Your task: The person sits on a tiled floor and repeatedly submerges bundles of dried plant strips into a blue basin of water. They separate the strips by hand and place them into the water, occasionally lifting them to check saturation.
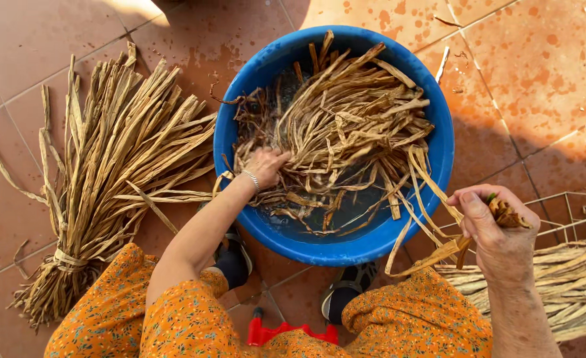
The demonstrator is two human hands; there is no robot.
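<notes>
A blue plastic basin (236,99) sits on the tiled floor, holding dark water and a heap of dried tan plant strips (346,119). My left hand (265,166), with a metal bracelet on the wrist, reaches into the basin's left side and grips some of the wet strips. My right hand (495,225) is outside the basin's right rim, closed on a small bunch of strips (432,219) that trails back over the rim into the basin.
A tied bundle of dry strips (107,172) lies fanned on the floor to the left. A wire rack (574,202) with more wet strips (564,278) stands at the right. My feet in dark shoes (346,288) rest under the basin's near edge.
</notes>
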